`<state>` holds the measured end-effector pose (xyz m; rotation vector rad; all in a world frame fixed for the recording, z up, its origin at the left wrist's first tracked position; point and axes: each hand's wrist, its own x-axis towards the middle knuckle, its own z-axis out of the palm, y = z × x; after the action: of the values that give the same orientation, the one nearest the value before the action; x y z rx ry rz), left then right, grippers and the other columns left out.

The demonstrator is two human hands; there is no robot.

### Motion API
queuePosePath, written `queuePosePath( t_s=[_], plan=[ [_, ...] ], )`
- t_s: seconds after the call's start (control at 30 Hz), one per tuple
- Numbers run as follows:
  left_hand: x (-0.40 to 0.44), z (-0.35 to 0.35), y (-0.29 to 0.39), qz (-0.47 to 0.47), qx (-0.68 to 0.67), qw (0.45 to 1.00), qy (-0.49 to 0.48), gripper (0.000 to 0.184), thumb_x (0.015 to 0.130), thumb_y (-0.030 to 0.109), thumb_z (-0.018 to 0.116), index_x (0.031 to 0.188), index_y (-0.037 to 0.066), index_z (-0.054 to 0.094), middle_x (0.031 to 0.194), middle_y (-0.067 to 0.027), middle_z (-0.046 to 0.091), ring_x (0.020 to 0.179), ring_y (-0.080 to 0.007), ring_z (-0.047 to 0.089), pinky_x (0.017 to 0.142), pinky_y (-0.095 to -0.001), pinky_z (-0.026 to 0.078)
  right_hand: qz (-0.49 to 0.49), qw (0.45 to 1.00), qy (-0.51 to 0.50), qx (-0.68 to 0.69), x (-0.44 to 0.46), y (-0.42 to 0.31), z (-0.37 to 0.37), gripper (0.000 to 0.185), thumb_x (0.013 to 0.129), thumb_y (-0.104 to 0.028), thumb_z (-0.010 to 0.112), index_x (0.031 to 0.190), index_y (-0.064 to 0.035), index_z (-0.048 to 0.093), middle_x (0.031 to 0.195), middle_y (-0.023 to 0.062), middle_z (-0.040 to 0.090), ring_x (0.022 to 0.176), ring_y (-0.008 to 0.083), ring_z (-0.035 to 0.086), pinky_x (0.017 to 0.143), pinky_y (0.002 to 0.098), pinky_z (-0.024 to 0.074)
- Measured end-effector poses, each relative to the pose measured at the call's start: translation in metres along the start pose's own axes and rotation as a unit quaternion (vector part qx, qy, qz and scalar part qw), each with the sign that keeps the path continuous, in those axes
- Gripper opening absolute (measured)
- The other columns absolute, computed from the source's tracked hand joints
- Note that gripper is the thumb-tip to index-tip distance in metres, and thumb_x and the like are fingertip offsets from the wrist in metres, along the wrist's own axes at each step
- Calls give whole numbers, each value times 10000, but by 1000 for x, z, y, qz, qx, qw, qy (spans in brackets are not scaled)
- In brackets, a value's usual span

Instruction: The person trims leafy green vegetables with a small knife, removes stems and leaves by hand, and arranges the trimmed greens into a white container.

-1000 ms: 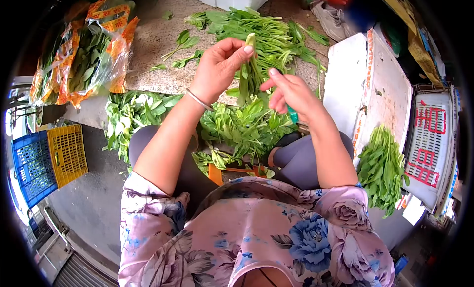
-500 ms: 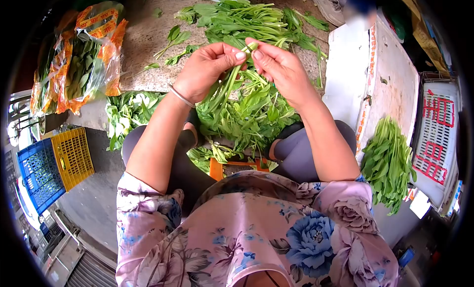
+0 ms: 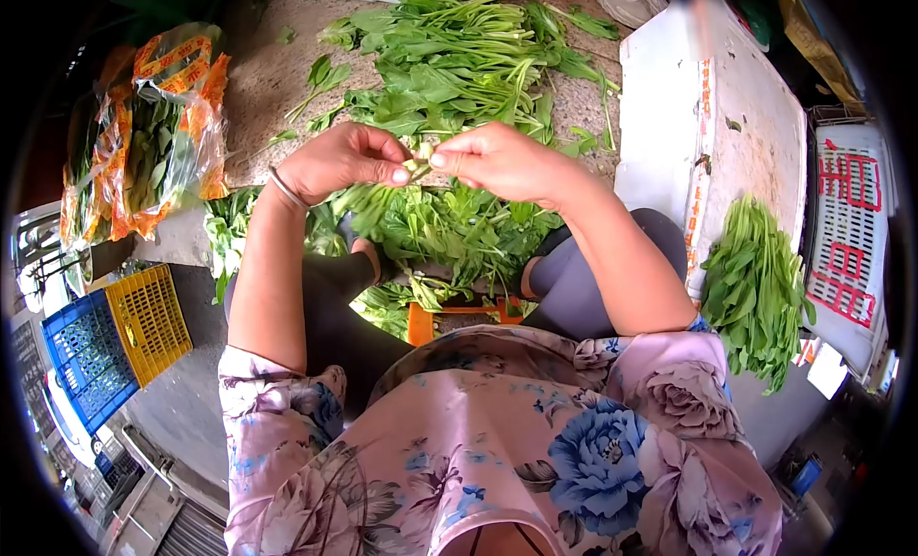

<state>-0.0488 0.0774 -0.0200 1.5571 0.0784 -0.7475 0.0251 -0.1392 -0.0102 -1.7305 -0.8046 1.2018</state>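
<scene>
Our left hand (image 3: 349, 164) and right hand (image 3: 507, 164) grip the stem ends (image 3: 422, 155), which we best pinch lightly.

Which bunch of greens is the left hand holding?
The small leafy green bunch with pale stem ends, pinched in the left hand; the large green pile lies beyond, on the speckled slab.

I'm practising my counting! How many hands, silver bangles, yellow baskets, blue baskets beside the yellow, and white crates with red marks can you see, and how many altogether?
Hands (left hand and right hand): 2
Silver bangle: 1
Yellow basket: 1
Blue basket: 1
White crate with red marks: 1
Total: 6
</scene>
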Motion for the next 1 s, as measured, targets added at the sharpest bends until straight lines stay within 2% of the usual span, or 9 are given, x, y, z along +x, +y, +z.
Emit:
queuePosePath(
  t_s=[0.17,0.23,0.3,0.43,0.53,0.77,0.87,0.93,1.0],
  plan=[
    [-7,0,-19,-111,211,971,-19,169,738,105,686,841,3,599,801,-42,623,773,-103,571,697,-246,451,70,971,-78,-215,-9,-5,-8,922,679,-540,661,1302,40,304,1048,259,554,966,264,556,856,327,430],
    [-6,-1,-27,-69,116,990,38,201,734,79,678,890,-1,580,757,-48,624,712,-98,577,657,-230,451,70,980,52,-181,-5,-2,-33,785,696,-482,674,1261,-5,408,976,192,596,858,228,578,788,317,456],
    [-5,2,-9,-53,130,986,91,213,732,71,675,904,0,571,736,-43,616,698,-94,576,647,-227,449,100,971,210,-54,1,-4,-67,450,765,-359,641,1075,-44,556,672,-5,531,522,49,419,425,207,336],
    [-2,5,-7,-19,150,983,103,185,722,76,681,859,8,575,693,-30,600,643,-86,555,605,-215,437,193,878,431,74,45,70,-119,360,775,-249,639,977,34,545,719,63,594,470,75,482,385,226,344],
    [1,12,-4,-7,195,979,54,170,710,92,705,765,13,564,675,-19,591,594,-74,524,548,-207,422,280,852,432,97,67,112,-115,368,767,-207,650,992,54,522,704,78,588,460,91,511,358,222,324],
    [-9,17,5,-34,55,997,50,225,759,129,676,727,29,477,622,-37,576,536,-69,545,401,-191,384,206,793,502,278,103,151,-105,202,707,-56,686,857,-40,552,679,51,586,464,86,506,370,216,294],
    [-8,19,16,-37,79,980,181,269,748,189,695,770,33,476,650,-53,581,570,-76,587,392,-178,384,171,808,469,313,90,128,-124,198,715,-38,673,876,-36,557,698,57,601,454,78,481,376,217,294],
    [-1,12,14,-55,182,957,220,394,745,323,686,851,-4,493,678,-121,597,692,-165,636,477,-284,481,165,823,446,311,71,93,-124,197,731,-46,664,900,-38,563,718,51,613,469,62,462,378,211,294],
    [6,9,3,-14,389,837,385,630,711,499,653,987,-44,492,729,-182,606,785,-260,631,648,-371,498,119,882,362,276,47,54,-109,209,747,-83,662,925,-36,563,719,32,611,495,38,448,382,188,298]
  ],
)
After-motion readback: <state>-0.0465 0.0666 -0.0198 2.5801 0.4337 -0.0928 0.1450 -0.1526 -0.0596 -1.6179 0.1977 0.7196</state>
